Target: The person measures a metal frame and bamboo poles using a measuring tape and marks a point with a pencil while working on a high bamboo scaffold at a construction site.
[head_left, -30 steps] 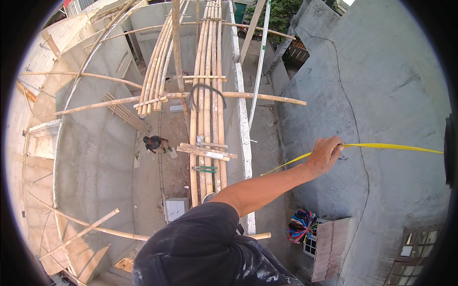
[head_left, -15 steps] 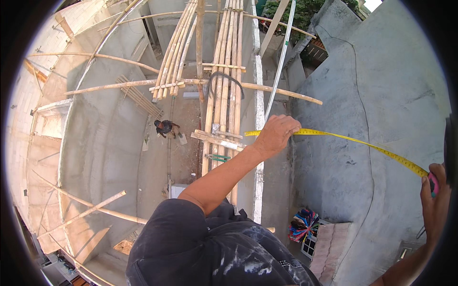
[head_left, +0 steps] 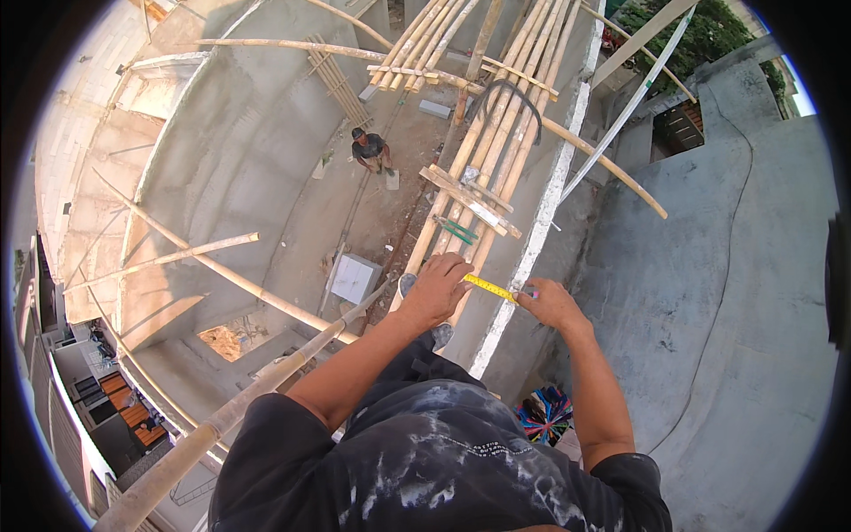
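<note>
My left hand [head_left: 436, 288] is closed on the free end of a yellow tape measure blade [head_left: 487, 285], above the bamboo pole walkway. My right hand [head_left: 551, 304] grips the other end, where a bit of the pink case shows between the fingers; the rest of the case is hidden. Only a short stretch of blade runs between the hands, sloping down to the right toward the white-topped wall edge [head_left: 541, 229]. Beneath and ahead lie the bundled bamboo poles [head_left: 483, 168], with a short plank [head_left: 470, 202] across them and a green object [head_left: 456, 230] beside it.
A bamboo pole [head_left: 199, 439] rises diagonally past my left arm. Far below, a person [head_left: 370, 151] stands on the ground near a white box [head_left: 356, 278]. A grey wall [head_left: 665, 266] spreads on the right. A thin metal bar [head_left: 625, 106] leans beyond the wall edge.
My right hand has come in from the far right, and the long stretch of blade has shortened. My left hand has drawn back toward my body. The view has turned and shifted.
</note>
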The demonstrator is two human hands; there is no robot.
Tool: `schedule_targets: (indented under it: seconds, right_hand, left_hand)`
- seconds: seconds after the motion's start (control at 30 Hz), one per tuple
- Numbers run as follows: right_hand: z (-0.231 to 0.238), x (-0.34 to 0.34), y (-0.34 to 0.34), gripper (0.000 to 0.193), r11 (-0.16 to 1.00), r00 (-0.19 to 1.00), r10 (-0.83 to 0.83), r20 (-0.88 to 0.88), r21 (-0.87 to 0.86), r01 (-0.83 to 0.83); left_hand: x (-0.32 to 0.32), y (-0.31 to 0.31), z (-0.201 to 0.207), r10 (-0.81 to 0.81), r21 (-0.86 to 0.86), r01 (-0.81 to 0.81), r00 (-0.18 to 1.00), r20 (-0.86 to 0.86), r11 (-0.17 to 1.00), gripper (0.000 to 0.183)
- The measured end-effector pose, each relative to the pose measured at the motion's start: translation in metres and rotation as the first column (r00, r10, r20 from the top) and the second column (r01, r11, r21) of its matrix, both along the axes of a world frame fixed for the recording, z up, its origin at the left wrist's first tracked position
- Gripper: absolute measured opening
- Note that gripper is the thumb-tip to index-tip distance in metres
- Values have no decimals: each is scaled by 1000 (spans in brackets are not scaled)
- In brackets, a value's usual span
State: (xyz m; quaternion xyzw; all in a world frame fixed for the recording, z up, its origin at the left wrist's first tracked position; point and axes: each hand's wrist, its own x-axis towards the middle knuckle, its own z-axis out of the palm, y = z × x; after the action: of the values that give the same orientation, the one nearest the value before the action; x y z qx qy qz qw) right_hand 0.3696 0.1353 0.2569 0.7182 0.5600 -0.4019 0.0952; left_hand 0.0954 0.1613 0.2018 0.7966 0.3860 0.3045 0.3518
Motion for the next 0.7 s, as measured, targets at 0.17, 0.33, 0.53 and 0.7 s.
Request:
schedule_targets:
  seconds: [0.17, 0.33, 0.53, 0.7]
  right_hand:
    - [-107, -23, 33, 62, 999, 997, -39, -67, 18, 40]
    - [-116, -27, 93, 49, 802, 770, -586, -253, -321, 504]
    - [-110, -3, 170, 36, 716, 618, -697, -364, -319, 620]
    - [-122, -12, 219, 32, 713, 602, -701, -382, -392, 581]
  left_hand:
    - [-97, -45, -58, 166, -182, -227, 940, -297, 957, 19]
    - [-158, -104, -121, 150, -510, -559, 756, -637, 654, 33]
    - [-185, -193, -175, 83, -618, -610, 741, -666, 496, 40]
    - [-192, -216, -180, 349, -623, -734, 678, -647, 269, 39]
